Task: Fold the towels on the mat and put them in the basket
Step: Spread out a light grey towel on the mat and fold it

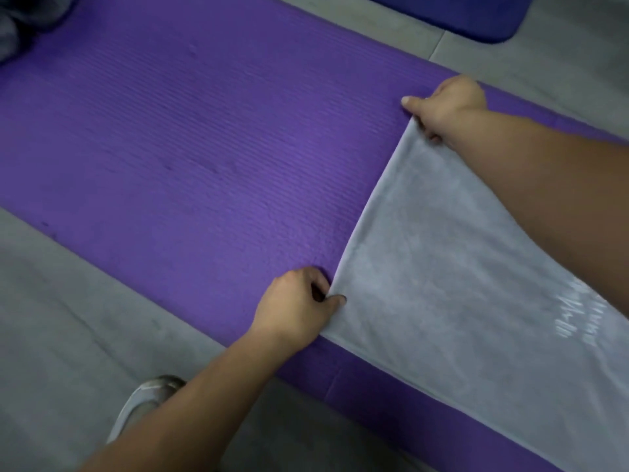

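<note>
Hands, left hand [299, 304] and right hand [446, 105], pinch towel [459, 284] corners on mat [204, 148].

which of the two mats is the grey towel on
The large purple mat in the middle; the darker blue mat at top right lies apart from the grey towel.

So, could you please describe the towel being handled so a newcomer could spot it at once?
Find the ribbed purple foam mat on the grey floor. Across its right end lies a pale grey cloth towel, two corners pinched by the left hand and right hand. Unlike the rumpled grey heap top left, it is spread smooth.
</note>
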Available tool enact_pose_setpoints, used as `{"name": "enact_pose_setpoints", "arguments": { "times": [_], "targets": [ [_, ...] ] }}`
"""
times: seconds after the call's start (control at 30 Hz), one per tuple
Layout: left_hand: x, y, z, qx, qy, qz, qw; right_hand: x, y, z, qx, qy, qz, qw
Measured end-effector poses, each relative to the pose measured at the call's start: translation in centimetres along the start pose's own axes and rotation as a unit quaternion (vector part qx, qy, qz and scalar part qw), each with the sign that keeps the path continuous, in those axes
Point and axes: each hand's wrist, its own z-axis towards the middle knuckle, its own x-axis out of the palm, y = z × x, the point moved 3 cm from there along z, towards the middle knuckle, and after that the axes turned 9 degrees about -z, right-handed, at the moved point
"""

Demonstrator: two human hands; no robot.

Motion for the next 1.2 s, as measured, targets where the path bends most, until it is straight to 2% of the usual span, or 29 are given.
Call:
{"name": "enact_pose_setpoints", "arguments": {
  "times": [0.13,0.23,0.33,0.47,0.63,0.83,1.0,1.2],
  "targets": [
    [-0.1,-0.6,-1.1,0.024,0.077,-0.184,0.980,0.1,-1.0,1.2,0.057,-0.016,0.082,0.995],
    [0.0,-1.3,-1.8,0.043,0.115,-0.282,0.952,-1.3,-0.7,-0.2,0.062,-0.005,0.174,0.983],
    [1.1,-3.3,-2.9,0.053,0.166,-0.329,0.928,-3.8,-1.1,-1.3,0.032,-0.003,0.209,0.977],
    [4.6,-6.7,-4.5,0.058,0.224,-0.352,0.907,-8.4,-5.2,-3.0,-0.022,-0.058,0.197,0.978],
    [12.0,-11.1,-7.5,0.069,0.264,-0.340,0.900,-13.8,-13.0,-5.6,-0.041,-0.098,0.252,0.962],
    [22.1,-13.9,-11.4,0.045,0.230,-0.299,0.925,-17.6,-25.6,-6.4,0.052,-0.142,0.356,0.922],
    [28.0,-14.8,-14.5,0.048,0.203,-0.220,0.953,-18.0,-33.7,-6.4,0.102,-0.172,0.379,0.904],
    [31.9,-15.1,-14.1,0.037,0.177,-0.159,0.971,-17.0,-38.5,-6.1,0.121,-0.165,0.367,0.907]
  ]
}}
